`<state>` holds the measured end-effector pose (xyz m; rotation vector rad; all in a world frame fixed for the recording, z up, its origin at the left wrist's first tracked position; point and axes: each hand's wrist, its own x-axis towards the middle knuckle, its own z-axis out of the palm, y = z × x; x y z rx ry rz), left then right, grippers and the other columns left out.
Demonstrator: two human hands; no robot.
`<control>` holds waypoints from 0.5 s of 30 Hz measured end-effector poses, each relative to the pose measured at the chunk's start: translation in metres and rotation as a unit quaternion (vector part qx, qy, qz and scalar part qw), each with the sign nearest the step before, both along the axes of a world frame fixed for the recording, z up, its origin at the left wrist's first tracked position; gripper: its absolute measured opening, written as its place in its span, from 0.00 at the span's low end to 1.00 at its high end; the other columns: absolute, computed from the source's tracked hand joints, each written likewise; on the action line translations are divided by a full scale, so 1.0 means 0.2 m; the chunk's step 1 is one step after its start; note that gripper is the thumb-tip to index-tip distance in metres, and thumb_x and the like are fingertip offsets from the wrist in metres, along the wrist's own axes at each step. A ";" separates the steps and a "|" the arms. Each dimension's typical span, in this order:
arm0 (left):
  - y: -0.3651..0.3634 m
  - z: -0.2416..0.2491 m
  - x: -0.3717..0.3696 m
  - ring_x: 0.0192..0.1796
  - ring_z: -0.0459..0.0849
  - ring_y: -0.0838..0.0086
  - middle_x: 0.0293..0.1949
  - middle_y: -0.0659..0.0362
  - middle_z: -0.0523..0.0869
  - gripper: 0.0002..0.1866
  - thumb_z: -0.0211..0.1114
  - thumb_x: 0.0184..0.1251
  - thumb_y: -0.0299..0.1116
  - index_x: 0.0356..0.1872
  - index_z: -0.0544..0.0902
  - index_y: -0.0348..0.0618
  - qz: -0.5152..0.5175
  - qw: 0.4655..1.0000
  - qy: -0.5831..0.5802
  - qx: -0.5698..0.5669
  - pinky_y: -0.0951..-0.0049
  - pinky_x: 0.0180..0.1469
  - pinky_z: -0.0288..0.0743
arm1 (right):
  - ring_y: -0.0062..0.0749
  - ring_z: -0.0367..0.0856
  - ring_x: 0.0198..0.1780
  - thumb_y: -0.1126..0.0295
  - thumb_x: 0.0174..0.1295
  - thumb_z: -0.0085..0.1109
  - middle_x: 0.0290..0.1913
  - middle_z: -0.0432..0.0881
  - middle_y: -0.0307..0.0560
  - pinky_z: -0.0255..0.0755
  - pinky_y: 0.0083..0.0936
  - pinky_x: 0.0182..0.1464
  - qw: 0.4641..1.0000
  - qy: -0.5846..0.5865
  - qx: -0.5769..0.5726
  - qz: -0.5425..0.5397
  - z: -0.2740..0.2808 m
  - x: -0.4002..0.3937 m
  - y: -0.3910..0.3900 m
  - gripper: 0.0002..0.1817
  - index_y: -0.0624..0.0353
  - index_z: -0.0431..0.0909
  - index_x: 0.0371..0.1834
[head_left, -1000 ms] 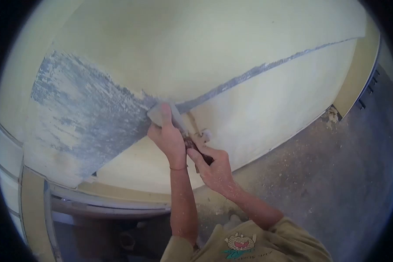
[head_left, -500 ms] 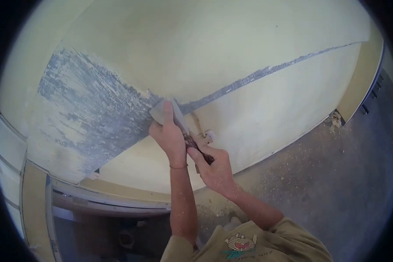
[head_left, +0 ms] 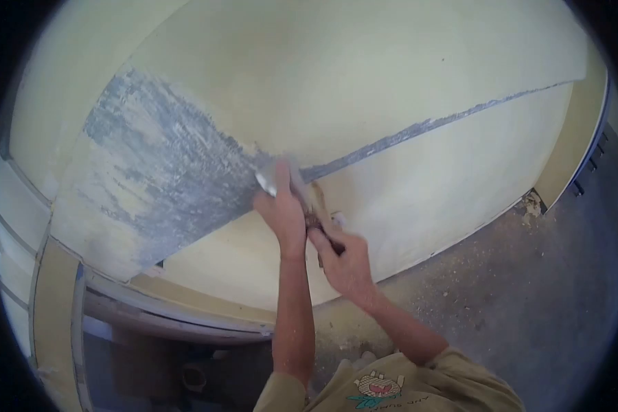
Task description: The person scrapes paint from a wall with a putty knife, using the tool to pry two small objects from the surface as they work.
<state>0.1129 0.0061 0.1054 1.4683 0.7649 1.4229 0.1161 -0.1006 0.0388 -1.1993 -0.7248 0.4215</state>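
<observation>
A scraper with a wide pale blade [head_left: 266, 180] lies against the wall [head_left: 364, 75] at the corner of a scraped grey patch [head_left: 178, 165]. My left hand [head_left: 283, 216] is closed round the scraper near the blade, its thumb stretched along the blade. Lower down and to the right, my right hand [head_left: 343, 264] wraps round the dark handle [head_left: 313, 220]. A thin grey scraped strip [head_left: 405, 134] runs from the blade towards the upper right. Blur softens the blade's outline.
Below the wall is a dusty grey floor [head_left: 487, 295] with pale crumbs. At lower left are a cream frame [head_left: 55, 302] and a dark opening holding a round container [head_left: 193, 376]. Dark fittings [head_left: 587, 175] line the right edge.
The wall and scraped patch have shifted a little right and down in view. Both hands and the scraper also appear slightly further right, and the blade is more tilted and blurred.
</observation>
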 end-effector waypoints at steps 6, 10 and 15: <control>0.06 -0.19 -0.01 0.32 0.79 0.75 0.31 0.55 0.87 0.22 0.65 0.67 0.42 0.33 0.84 0.25 0.024 0.999 -0.026 0.024 0.70 0.38 0.73 | 0.16 0.69 0.28 0.73 0.68 0.55 0.27 0.81 0.45 0.68 0.21 0.30 1.000 -0.005 0.022 -0.019 -0.11 -0.07 0.00 0.21 0.67 0.73 0.63; 0.01 -0.02 -0.07 0.33 0.79 0.74 0.28 0.53 0.86 0.24 0.65 0.66 0.45 0.29 0.84 0.26 -0.015 0.997 0.080 0.002 0.69 0.39 0.73 | 0.12 0.67 0.20 0.70 0.70 0.55 0.17 0.71 0.32 0.63 0.17 0.22 0.998 0.049 0.035 -0.003 0.01 -0.14 -0.03 0.20 0.63 0.74 0.64; 0.07 0.00 -0.03 0.28 0.74 0.76 0.24 0.57 0.82 0.26 0.65 0.66 0.47 0.26 0.82 0.26 0.047 0.998 0.031 0.043 0.69 0.34 0.70 | 0.14 0.66 0.19 0.69 0.69 0.55 0.17 0.71 0.34 0.63 0.19 0.23 0.987 -0.125 0.066 -0.076 0.00 -0.05 0.06 0.19 0.64 0.75 0.62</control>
